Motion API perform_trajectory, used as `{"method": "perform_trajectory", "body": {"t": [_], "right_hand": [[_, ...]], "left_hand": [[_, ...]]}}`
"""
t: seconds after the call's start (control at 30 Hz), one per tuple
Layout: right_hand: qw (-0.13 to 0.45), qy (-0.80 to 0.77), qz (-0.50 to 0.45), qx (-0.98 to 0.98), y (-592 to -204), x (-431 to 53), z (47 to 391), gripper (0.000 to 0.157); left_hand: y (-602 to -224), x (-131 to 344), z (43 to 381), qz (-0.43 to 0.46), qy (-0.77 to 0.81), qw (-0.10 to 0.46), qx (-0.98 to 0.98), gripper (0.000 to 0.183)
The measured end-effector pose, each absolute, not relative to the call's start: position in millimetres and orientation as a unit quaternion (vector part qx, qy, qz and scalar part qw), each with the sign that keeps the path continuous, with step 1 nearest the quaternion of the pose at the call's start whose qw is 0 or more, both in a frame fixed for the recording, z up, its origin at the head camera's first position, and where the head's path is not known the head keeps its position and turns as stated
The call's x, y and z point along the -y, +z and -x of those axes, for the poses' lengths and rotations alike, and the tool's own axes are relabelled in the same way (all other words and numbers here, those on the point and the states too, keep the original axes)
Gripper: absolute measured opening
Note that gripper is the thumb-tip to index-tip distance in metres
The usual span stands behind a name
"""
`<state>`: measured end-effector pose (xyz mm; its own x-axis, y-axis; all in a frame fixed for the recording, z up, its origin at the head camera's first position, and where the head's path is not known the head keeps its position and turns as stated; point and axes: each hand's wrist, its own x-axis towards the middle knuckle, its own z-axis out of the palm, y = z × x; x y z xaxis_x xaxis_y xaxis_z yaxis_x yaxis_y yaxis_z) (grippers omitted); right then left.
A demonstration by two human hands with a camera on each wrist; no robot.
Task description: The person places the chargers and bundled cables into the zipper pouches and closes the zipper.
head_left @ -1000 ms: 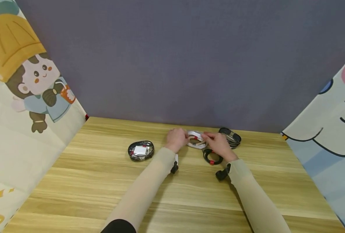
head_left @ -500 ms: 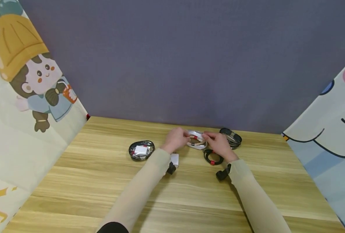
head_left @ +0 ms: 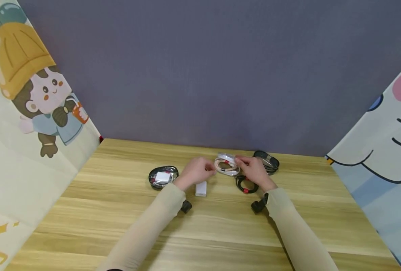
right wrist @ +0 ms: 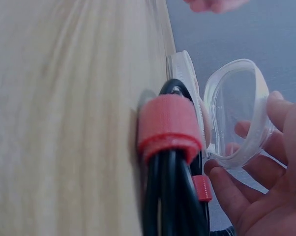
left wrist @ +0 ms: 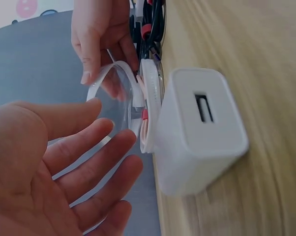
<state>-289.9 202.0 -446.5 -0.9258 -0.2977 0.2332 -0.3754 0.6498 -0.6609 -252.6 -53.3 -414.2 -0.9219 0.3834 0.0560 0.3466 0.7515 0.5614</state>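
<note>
From the left, I see a black-edged clear oval pouch (head_left: 163,177), a white block inside it, well to the left of my landmark, the clear plastic oval pouch with a white edge (left wrist: 151,101). Next comes the person's left hand (head_left: 195,171), just left of that landmark, fingers spread loosely and grasping nothing; the fingertips come so near its edge that I can't be sure they clear it. A glossy white charger block (head_left: 201,189) stands on the near-left side of the landmark.

The white-edged pouch lies between the two hands, its long axis running roughly side to side. A beige cable coil (left wrist: 144,129) with a red tie sits in its base, and its see-through lid (right wrist: 236,105) is raised. The right hand (head_left: 253,169) is the closer one, pinching the lid's rim between thumb and fingers. A black cable coil (head_left: 246,184) with red ties lies just beside the landmark, near-right; a black oval case (head_left: 269,162) lies farther right.

All rest on a pale wood-grain table (head_left: 220,229); a grey-blue panel (head_left: 186,75) rises behind, with cartoon-printed sheets on the left (head_left: 27,124) and right (head_left: 386,150).
</note>
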Motion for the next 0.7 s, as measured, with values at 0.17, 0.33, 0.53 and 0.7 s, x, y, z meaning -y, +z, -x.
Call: {"method": "perform_trajectory", "body": {"t": [0.17,0.33,0.53,0.7], "right_hand": [[0.044,0.377,-0.179,0.908,-448,-203,293,0.049],[0.047,0.381,-0.179,0.906,-448,-203,294,0.049],[0.054,0.388,-0.175,0.903,-448,-202,292,0.047],[0.039,0.412,-0.156,0.897,-450,-202,291,0.050]], "left_hand": [[-412,66,242,-0.212,0.290,0.045,-0.932,0.017],[-413,78,235,-0.222,0.319,0.066,-0.919,0.026],[-420,87,227,-0.219,0.416,0.075,-0.879,0.034],[-428,90,218,-0.190,0.455,0.057,-0.868,0.041]]}}
